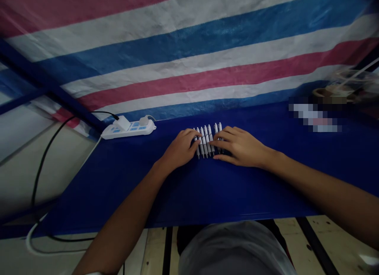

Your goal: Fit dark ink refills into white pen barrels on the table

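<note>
Several white ballpoint pens lie side by side on the blue table, their clips toward the back. My left hand rests at the left end of the row, its fingertips and thumb over the leftmost pens. On the right, my right hand has its fingers stretched out and apart. They reach across two pens that lie a little apart from the others, and the index fingertip area meets the row's right side. My right fingers partly hide these two pens.
A white power strip with plugs and cables sits at the table's back left. A striped sheet hangs behind the table. At the back right are a blurred-out item and a round brown container with clear plastic. A black cable hangs at the left.
</note>
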A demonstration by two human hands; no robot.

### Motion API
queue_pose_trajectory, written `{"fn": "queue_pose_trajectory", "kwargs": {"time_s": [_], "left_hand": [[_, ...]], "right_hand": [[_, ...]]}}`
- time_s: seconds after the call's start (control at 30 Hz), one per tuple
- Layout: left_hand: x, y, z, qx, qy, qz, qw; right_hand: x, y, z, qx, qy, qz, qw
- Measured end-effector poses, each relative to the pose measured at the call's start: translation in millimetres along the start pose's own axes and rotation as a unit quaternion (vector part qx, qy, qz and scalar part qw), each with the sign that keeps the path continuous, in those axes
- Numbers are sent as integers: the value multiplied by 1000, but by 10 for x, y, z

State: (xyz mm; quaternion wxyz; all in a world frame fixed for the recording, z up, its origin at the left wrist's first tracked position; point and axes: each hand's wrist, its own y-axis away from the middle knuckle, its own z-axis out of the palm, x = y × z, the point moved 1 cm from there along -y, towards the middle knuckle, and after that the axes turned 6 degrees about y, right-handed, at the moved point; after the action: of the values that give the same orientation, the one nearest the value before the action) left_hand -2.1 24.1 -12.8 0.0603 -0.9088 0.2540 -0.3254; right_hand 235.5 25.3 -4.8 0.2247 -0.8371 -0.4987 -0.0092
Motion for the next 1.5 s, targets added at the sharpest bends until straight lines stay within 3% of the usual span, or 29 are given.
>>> {"fn": "queue_pose_trajectory", "kwargs": {"time_s": [0.1,0.23,0.4,0.53,0.7,0.8,0.87,0.97,1.07,1.2,1.3,1.4,1.5], "left_hand": [[0,0,1,-4,-5,0,1000],[-17,0,8,-2,6,9,1000],[-9,0,-5,2,8,15,1000],[10,-3,-20,1,1,8,1000],[26,-6,-30,22,-6,6,1000],[56,-5,-44,61,3,21,998],[88,-1,-59,94,10,46,994],[131,4,-81,117,4,89,989],[151,3,-80,70,-22,125,989],[170,7,-54,30,-61,127,990],[209,30,-40,33,-72,126,989],[239,63,-45,4,-77,121,990],[243,86,-71,-42,-74,97,992]], "right_hand": [[57,33,-10,-20,-6,36,999],[97,55,47,-39,-25,35,998],[105,26,29,-6,-52,43,998],[145,0,-57,41,-120,95,987],[210,4,-104,77,-309,241,917],[210,17,-139,128,-357,283,881],[188,20,-170,149,-383,282,867],[129,7,-198,125,-444,247,852],[81,-17,-182,76,-500,220,834],[86,-37,-135,45,-539,241,806],[103,-42,-118,-36,-516,243,821],[107,-40,-117,-110,-475,196,851],[122,-31,-127,-80,-384,148,908]]}}
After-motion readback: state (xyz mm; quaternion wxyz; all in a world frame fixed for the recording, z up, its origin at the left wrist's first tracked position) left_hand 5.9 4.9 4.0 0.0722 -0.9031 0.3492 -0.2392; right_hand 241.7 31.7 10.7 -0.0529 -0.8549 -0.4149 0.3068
